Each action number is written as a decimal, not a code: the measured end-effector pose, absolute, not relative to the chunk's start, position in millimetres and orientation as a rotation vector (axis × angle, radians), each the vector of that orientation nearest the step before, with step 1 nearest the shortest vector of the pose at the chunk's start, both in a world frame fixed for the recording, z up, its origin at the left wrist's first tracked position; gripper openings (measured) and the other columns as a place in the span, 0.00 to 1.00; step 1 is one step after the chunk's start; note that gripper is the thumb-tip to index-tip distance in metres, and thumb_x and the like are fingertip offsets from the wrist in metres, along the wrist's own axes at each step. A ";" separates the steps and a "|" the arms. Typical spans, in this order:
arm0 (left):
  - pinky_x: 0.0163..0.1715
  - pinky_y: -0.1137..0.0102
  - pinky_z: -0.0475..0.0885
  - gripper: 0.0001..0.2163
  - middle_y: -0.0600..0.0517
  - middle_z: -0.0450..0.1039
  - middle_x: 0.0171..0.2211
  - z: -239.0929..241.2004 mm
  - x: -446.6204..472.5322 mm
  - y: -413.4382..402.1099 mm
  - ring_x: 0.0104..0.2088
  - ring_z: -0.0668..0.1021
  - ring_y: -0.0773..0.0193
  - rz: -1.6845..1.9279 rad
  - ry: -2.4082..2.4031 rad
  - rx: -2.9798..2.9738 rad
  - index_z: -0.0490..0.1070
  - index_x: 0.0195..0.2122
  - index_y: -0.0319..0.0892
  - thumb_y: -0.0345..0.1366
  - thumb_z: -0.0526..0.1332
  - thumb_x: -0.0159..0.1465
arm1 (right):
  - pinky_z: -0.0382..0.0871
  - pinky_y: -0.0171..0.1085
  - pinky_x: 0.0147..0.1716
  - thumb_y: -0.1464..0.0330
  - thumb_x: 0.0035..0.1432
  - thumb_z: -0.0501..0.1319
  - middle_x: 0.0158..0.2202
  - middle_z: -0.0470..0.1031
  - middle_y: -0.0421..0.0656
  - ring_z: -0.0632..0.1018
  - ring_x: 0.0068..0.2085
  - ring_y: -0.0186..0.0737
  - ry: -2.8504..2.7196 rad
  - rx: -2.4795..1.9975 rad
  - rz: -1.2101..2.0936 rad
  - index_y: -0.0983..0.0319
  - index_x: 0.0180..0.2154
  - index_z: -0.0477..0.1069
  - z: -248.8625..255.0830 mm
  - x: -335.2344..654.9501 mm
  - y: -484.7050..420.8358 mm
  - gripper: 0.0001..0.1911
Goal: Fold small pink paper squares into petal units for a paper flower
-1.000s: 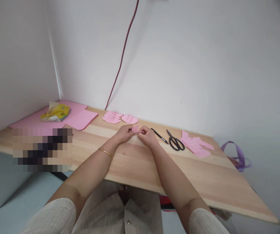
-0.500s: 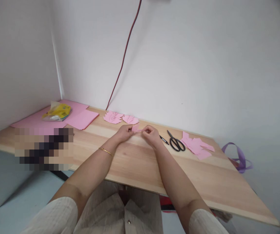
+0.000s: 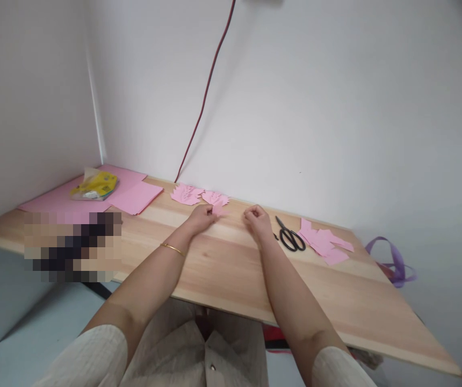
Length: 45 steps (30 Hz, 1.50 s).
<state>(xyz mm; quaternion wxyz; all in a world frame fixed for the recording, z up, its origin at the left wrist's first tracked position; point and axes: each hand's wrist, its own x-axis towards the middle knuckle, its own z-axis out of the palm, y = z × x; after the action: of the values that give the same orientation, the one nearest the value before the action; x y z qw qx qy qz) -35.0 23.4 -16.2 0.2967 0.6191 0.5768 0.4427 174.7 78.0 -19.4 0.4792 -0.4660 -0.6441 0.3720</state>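
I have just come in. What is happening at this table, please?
At a wooden table, a person's left hand holds a small pink paper piece. The right hand is apart from it; whether it holds anything is unclear. Two jagged pink cutouts lie beyond the left hand, and scissors and pink scraps lie to the right.

Both arms (image 3: 153,275) reaching forward; left hand (image 3: 202,218) pinched; right hand (image 3: 259,221) apart, curled inward.

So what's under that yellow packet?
Pink paper shows around the yellow packet, which seems to lie on it. The spot directly beneath is covered, so I can't see that.
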 end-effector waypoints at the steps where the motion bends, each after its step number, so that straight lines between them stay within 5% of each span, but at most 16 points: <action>1: 0.23 0.74 0.56 0.06 0.56 0.62 0.19 -16.3 -33.1 22.6 0.23 0.64 0.69 1.168 1.507 1.633 0.65 0.20 0.38 0.35 0.58 0.50 | 0.63 0.33 0.29 0.64 0.46 0.59 0.25 0.70 0.39 0.69 0.27 0.33 -1.613 -1.099 0.963 0.62 0.27 0.68 -19.6 170.2 74.6 0.07; 5: 0.25 0.74 0.61 0.09 0.55 0.66 0.20 -17.6 -23.7 19.4 0.23 0.67 0.69 1.139 1.397 1.589 0.68 0.24 0.37 0.39 0.59 0.51 | 0.64 0.34 0.32 0.60 0.46 0.63 0.30 0.73 0.40 0.72 0.30 0.33 -1.772 -0.882 1.231 0.62 0.36 0.69 -23.4 150.5 59.9 0.15; 21: 0.25 0.74 0.61 0.10 0.54 0.69 0.21 -19.8 -16.5 18.4 0.22 0.69 0.71 1.177 1.227 1.410 0.71 0.27 0.34 0.38 0.63 0.50 | 0.64 0.34 0.33 0.56 0.55 0.55 0.24 0.71 0.39 0.71 0.27 0.33 -1.778 -0.900 1.140 0.61 0.27 0.68 -26.2 142.7 54.9 0.15; 34: 0.27 0.72 0.66 0.12 0.57 0.64 0.16 -21.3 -14.2 18.9 0.20 0.68 0.72 1.210 1.152 1.302 0.62 0.19 0.38 0.39 0.64 0.50 | 0.66 0.34 0.32 0.52 0.54 0.56 0.26 0.72 0.40 0.72 0.27 0.33 -1.637 -0.960 1.126 0.62 0.28 0.69 -30.7 145.5 61.4 0.19; 45: 0.24 0.75 0.61 0.12 0.55 0.68 0.17 -18.0 -15.4 17.3 0.19 0.67 0.72 1.228 1.175 1.329 0.65 0.21 0.37 0.40 0.64 0.50 | 0.64 0.33 0.31 0.57 0.49 0.61 0.24 0.69 0.39 0.70 0.28 0.33 -1.732 -0.818 1.232 0.62 0.28 0.69 -28.5 141.2 54.3 0.14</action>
<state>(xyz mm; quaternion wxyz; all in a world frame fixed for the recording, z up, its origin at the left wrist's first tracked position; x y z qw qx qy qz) -15.4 17.3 -18.0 0.4723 0.5430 0.4799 0.5018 141.2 54.3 -28.5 0.4187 -0.3261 -0.6906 0.4914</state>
